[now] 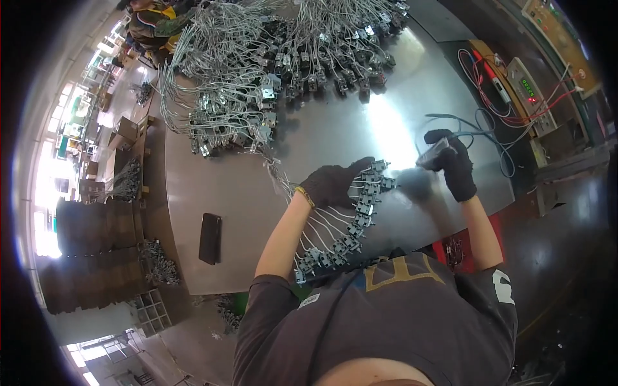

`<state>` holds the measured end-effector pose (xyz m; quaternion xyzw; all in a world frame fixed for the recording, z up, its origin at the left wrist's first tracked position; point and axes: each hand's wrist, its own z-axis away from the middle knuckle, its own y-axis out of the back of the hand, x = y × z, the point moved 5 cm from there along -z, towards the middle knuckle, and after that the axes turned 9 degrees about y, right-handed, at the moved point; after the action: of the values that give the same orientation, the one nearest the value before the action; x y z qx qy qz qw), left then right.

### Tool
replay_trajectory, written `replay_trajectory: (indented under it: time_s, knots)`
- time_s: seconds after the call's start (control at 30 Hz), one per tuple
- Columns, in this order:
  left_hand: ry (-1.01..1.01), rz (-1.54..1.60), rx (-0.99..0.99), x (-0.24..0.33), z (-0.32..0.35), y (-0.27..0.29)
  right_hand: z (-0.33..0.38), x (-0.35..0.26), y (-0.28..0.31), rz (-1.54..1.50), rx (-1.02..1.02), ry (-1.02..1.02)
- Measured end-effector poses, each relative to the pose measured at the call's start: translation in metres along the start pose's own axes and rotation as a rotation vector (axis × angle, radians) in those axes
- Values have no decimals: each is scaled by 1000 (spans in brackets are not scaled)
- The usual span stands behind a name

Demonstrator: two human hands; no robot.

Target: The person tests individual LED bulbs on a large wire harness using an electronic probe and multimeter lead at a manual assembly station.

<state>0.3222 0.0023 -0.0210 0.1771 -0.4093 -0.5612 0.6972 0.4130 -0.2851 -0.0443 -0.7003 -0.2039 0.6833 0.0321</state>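
Note:
My left hand [335, 183], in a black glove, lies over the white wires at the far end of a curved row of small grey wired components [365, 209]. Its fingers close around the wires beside the end pieces; the fingertips are partly hidden. The row curves back toward my body along the table's near edge. To the right, my right hand [457, 168], also gloved in black, grips a dark, block-shaped handheld piece [434, 153], slightly blurred. That piece is raised over the table, apart from the row, and a grey-blue cable [479, 132] lies next to the hand.
A large heap of wired metal components [257, 71] covers the table's far side. A dark phone [210, 238] lies at the left. A meter with a lit display [529, 90] and red leads [492, 80] stands at the right. A red bin [444, 251] sits below the near edge.

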Motion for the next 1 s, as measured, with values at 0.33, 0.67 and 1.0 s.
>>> replay_trajectory:
  time_s: [0.33,0.67,1.0]
  knots:
    - [-166,-108,69,2,1,-14,-2,-30,-78,814,-739,463]
    - [-161,-95,50,2,3,-9,-10,-27,-95,738,-738,530]
    - [-143,-80,25,-2,0,-13,-17,-1,-90,800,-764,317]
